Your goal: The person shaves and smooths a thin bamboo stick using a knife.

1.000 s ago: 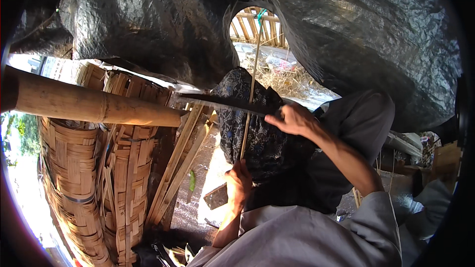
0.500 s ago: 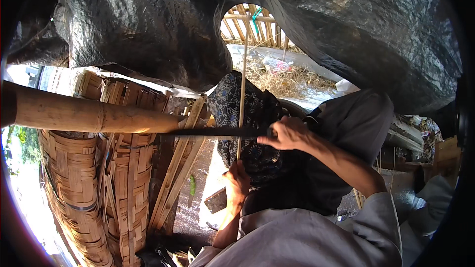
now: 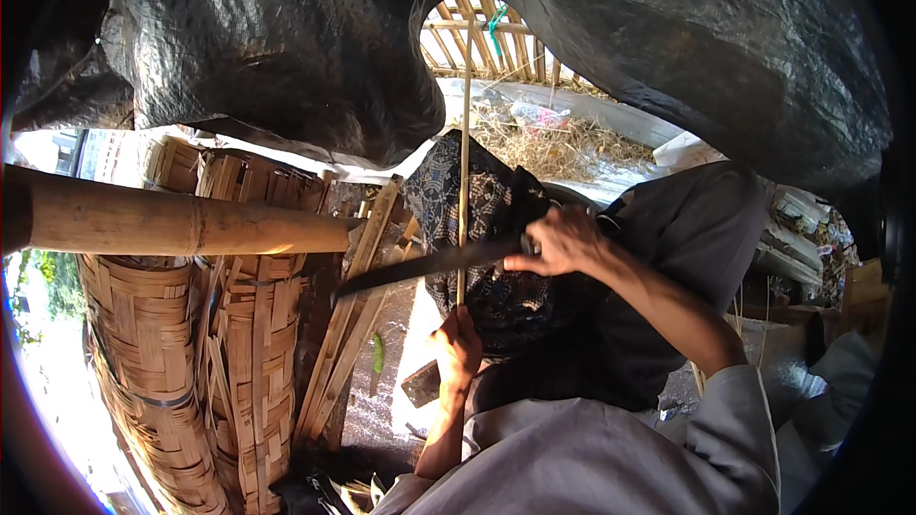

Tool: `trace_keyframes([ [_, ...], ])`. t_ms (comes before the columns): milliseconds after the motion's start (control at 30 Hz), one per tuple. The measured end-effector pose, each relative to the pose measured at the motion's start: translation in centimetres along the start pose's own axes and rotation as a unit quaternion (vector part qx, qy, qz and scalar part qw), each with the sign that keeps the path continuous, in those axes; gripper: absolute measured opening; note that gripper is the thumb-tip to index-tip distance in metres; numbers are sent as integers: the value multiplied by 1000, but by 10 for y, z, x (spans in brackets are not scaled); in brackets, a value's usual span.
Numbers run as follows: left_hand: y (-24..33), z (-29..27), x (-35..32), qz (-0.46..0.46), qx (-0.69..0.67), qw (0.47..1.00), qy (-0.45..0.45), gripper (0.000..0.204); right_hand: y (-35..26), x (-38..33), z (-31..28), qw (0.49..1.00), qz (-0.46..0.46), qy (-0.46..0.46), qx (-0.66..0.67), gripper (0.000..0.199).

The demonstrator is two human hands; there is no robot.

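A long thin bamboo strip (image 3: 466, 133) stretches away from me over a dark patterned cloth (image 3: 496, 200) on my lap. Its near end is pinched in my left hand (image 3: 458, 348). My right hand (image 3: 561, 240) is wrapped round the handle of a large knife (image 3: 420, 268). The long dark blade points left, crosses the strip just beyond my left hand, and slopes down toward its tip. Whether the edge bites into the strip I cannot tell.
At left stand tall woven bamboo baskets (image 3: 143, 334), with a thick bamboo pole (image 3: 181, 215) crossing above them. Split bamboo slats (image 3: 348, 324) lean beside them. Dark plastic sheeting (image 3: 286, 48) hangs overhead. Dry straw (image 3: 544, 138) lies beyond my knees.
The knife blade has swung from nearly level to a slant, its tip now lower and nearer me. My right hand has shifted slightly right; my left hand keeps its hold on the strip.
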State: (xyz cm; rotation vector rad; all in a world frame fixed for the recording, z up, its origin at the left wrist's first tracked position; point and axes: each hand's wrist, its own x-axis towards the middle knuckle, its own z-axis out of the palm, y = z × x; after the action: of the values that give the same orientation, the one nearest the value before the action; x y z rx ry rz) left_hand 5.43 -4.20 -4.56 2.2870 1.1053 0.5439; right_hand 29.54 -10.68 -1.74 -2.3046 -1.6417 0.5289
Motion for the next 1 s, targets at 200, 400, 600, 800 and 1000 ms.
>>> trace_keyframes([
  [200,3,-3,6,-30,-3,999,-17,29,-9,-11,6,998,51,-7,27,64],
  [400,12,-13,8,-63,-28,997,-30,33,15,6,12,992,78,34,90,74],
  [600,5,-11,6,-34,23,999,-30,32,9,-10,21,998,-44,35,41,75],
  [800,22,-33,14,-125,-81,983,-111,33,6,-4,8,992,78,32,96,63],
  [1000,-13,-20,16,108,-37,982,-151,21,-17,-25,12,997,-44,-43,36,70],
])
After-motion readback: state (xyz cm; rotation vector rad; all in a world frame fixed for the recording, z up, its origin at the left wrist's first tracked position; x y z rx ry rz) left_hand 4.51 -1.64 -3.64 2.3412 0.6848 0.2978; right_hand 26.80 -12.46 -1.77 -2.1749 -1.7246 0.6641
